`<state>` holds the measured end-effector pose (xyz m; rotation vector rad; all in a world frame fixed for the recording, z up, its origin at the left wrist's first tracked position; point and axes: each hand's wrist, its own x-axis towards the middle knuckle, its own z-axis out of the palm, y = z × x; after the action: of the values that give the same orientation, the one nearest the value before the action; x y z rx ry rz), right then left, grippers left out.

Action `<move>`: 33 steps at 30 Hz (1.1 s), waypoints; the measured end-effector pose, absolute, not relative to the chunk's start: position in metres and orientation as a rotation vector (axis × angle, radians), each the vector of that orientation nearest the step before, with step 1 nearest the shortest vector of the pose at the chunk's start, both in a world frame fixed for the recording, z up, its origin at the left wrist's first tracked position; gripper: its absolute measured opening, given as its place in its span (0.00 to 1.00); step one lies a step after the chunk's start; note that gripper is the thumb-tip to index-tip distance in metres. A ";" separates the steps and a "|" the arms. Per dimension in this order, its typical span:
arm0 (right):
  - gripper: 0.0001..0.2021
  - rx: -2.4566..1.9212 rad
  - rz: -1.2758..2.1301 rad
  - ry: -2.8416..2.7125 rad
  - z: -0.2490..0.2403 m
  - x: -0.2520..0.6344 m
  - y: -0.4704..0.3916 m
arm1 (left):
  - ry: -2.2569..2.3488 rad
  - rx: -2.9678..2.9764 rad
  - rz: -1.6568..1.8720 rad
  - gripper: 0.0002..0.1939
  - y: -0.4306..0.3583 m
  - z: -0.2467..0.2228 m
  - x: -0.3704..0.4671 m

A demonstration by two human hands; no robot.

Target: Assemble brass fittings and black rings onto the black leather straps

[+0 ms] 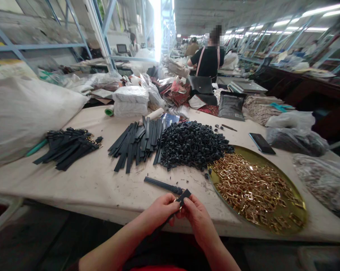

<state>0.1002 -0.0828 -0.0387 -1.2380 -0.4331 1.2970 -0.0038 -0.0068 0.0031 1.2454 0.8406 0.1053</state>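
Note:
Near the table's front edge, my left hand [164,209] and my right hand [196,212] come together on one black strap [184,195]. A gold buckle shows on it between my fingers, partly hidden. The strap's lower part hangs below my left hand. Just beyond lies another black strap [162,184], flat on the table. Further back are a pile of plain black strips [138,141] and a heap of small black loops [191,145]. To the right, a round gold tray [301,203] holds many gold buckles [249,188].
Straps with buckles [70,146] lie at the left beside a big white sack [26,113]. A phone [261,143] rests at the right, near plastic bags [296,139]. Wrapped bundles [131,101] line the table's back. A person [208,60] stands beyond, facing away.

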 end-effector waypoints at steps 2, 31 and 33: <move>0.11 -1.412 1.065 -0.607 -0.039 0.100 -0.086 | 0.861 1.244 0.113 0.13 -0.008 0.000 -0.004; 0.14 -1.598 1.027 -1.216 -0.028 0.147 -0.088 | 0.709 1.539 0.176 0.14 0.001 -0.014 -0.006; 0.13 -1.857 0.741 -1.255 -0.026 0.174 -0.079 | 0.768 1.573 0.156 0.13 0.003 -0.013 -0.006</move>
<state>0.1736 -0.0793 -0.0260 -1.8569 -1.2546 0.7409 -0.0057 0.0029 -0.0134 1.5727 0.7682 0.1564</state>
